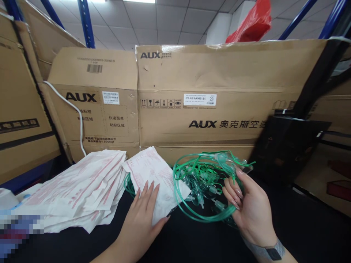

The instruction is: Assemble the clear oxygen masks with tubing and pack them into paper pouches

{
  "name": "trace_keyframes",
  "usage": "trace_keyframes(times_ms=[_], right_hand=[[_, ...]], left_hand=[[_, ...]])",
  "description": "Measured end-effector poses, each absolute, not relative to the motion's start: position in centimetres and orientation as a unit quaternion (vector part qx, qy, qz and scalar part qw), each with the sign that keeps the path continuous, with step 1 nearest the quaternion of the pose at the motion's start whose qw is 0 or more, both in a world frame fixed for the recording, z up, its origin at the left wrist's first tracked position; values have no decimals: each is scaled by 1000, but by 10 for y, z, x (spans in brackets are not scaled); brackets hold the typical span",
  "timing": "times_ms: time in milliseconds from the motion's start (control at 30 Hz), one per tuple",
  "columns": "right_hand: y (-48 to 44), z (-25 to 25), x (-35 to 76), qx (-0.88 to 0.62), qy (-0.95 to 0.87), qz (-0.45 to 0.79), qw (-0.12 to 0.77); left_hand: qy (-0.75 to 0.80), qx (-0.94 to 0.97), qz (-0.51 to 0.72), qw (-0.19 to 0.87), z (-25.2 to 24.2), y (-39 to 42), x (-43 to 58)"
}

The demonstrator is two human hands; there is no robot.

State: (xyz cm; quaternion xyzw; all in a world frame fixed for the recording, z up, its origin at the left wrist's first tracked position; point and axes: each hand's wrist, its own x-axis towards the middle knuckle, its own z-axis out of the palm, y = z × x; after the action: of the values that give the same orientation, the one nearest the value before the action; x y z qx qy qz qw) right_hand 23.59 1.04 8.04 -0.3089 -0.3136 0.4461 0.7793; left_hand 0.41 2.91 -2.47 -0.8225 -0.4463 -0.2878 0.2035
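Observation:
My right hand (251,206), with a watch band at its wrist, is closed around an oxygen mask with coiled green tubing (193,218). The coil hangs in a loop to the left of the fingers, above the table. Behind it lies a tangled heap of clear masks with green straps and tubes (196,179). My left hand (144,213) rests with fingers stretched out on a white pouch with red print (150,170). Some green tubing (128,183) shows at the pouch's left edge.
A stack of similar flat white pouches (76,190) lies on the black table (189,244) at the left. Large cardboard boxes (164,128) form a wall behind. A black box (282,153) stands at the right, and a red plastic bag (252,22) sits above the boxes.

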Motion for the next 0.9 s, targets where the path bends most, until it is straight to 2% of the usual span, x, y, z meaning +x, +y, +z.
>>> trace_keyframes(times_ms=[367, 700, 900], right_hand=[[11, 78, 236, -313, -315, 450, 775], [9, 81, 236, -309, -320, 435, 783], [9, 82, 235, -304, -323, 435, 784]], left_hand=[[-452, -819, -290, 202, -24, 30, 3], [-389, -821, -295, 296, -11, 28, 0], [-374, -864, -230, 248, -16, 23, -3]])
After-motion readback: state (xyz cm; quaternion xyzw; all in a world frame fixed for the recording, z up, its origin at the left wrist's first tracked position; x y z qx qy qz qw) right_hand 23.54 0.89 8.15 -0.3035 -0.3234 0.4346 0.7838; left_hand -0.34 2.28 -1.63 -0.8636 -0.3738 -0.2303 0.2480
